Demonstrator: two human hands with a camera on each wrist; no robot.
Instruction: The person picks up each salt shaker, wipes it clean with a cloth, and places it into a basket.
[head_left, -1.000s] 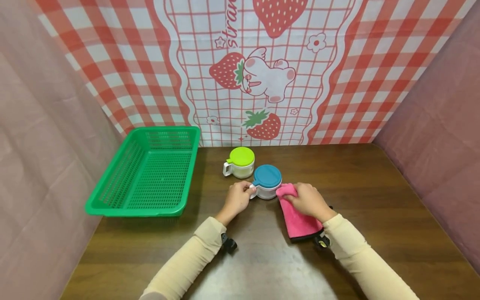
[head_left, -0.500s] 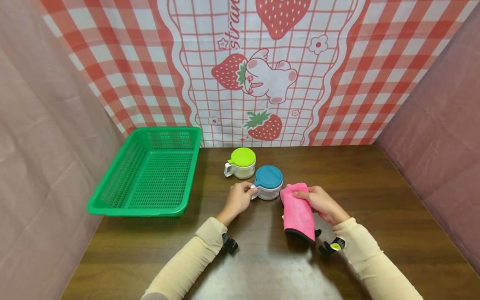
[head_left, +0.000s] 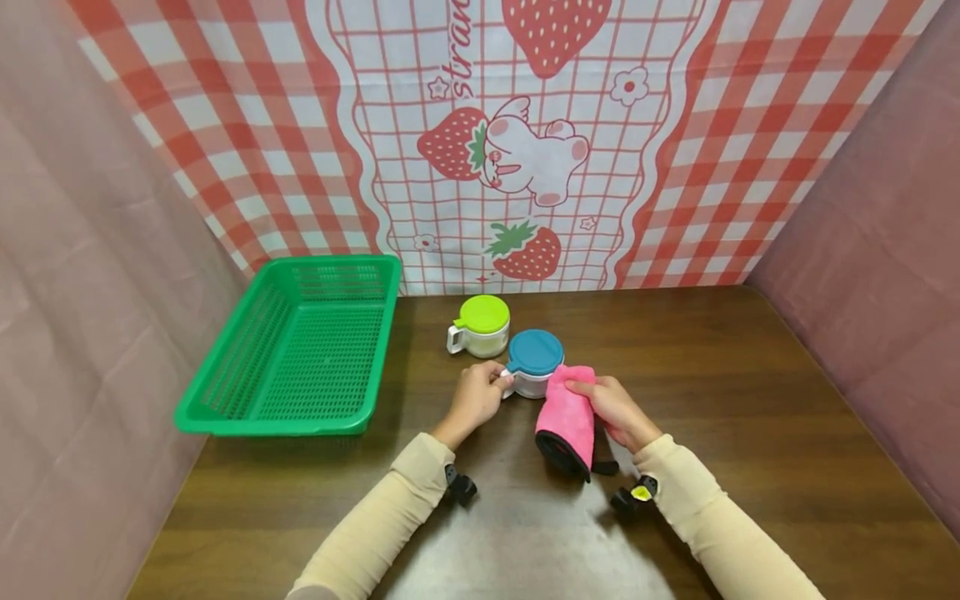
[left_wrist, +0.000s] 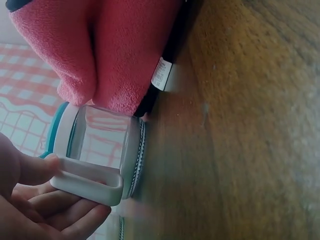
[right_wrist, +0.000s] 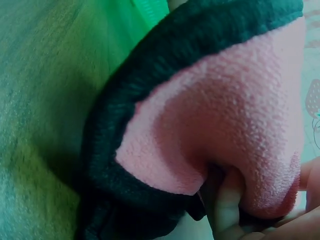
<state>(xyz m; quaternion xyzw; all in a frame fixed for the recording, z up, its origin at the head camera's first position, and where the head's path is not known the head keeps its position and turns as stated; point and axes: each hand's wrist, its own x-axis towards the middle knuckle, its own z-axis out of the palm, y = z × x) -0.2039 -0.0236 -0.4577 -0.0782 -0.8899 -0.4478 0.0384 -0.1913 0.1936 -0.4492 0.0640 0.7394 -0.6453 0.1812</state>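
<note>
A clear jar (left_wrist: 102, 137) with a blue lid (head_left: 536, 352) and a white handle (left_wrist: 90, 181) stands on the table. My left hand (head_left: 478, 395) pinches that handle between thumb and fingers. With my right hand (head_left: 618, 408) I grip a pink cloth (head_left: 567, 412) edged in black, its upper part against the jar's right side. The cloth hangs down in folds, and it hides part of the jar in the head view. In the right wrist view the cloth (right_wrist: 225, 110) covers most of what lies beyond, and the right fingers (right_wrist: 230, 200) hold it from below.
Just behind, to the left, is a second jar (head_left: 486, 340) with a lime-green lid (head_left: 483, 314). A green plastic basket (head_left: 386, 333) stands at the left of the wooden table (head_left: 712, 358). A checked strawberry-print cloth (head_left: 622, 167) hangs at the back.
The right hand drew the cloth slightly away from the jar to the right, then brought it back against the jar, with the cloth turned differently. The left hand stays on the handle.
</note>
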